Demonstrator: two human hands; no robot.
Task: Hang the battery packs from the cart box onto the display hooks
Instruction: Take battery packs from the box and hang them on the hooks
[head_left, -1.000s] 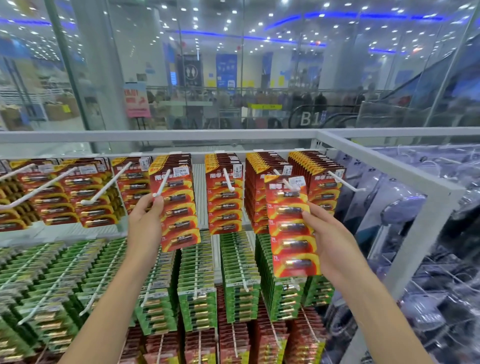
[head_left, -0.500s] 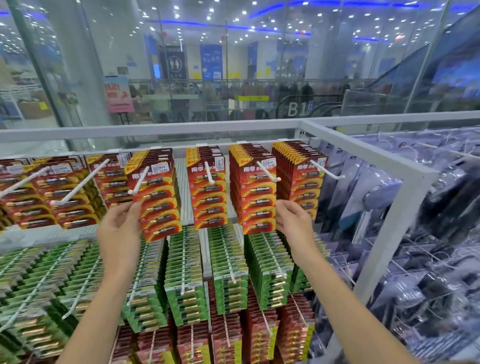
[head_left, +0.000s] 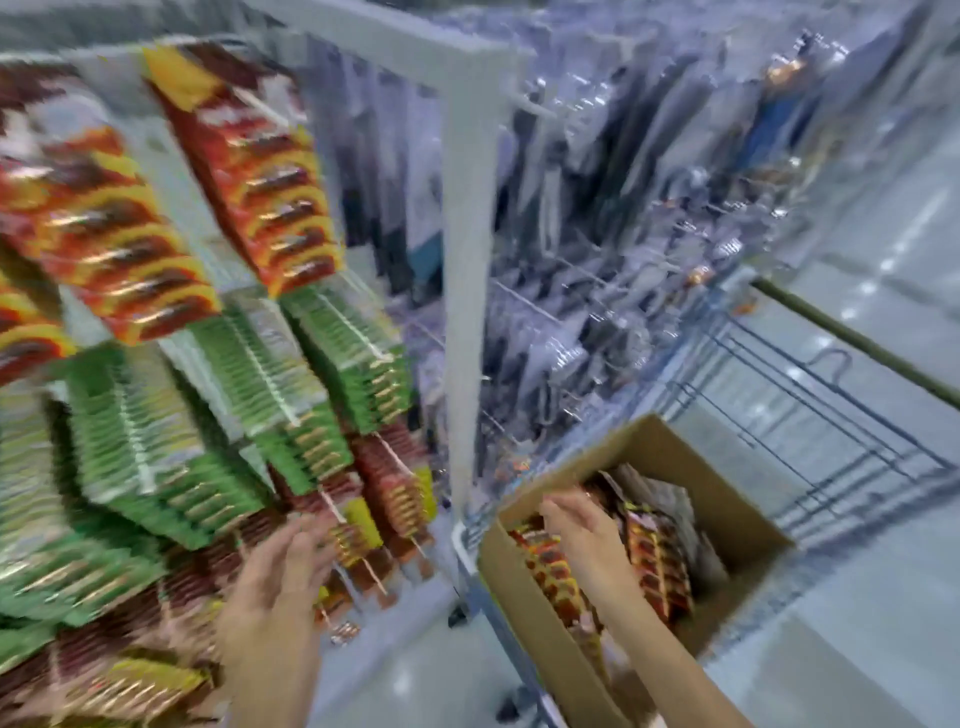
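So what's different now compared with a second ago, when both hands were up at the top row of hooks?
The view has swung down and to the right. The right hand let go of the red pack it was hanging and now reaches into the cardboard box among the packs there. The left hand dropped, open, beside the lower rows. The hanging display packs look unchanged, though blurred.

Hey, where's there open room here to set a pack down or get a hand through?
Bare floor right of the box, and a strip of floor between the box and the display's foot. The wire cart behind the box looks empty, though blurred. Crowded: the box, full of packs with the right hand inside, and the hooks, packed tight by the left hand.
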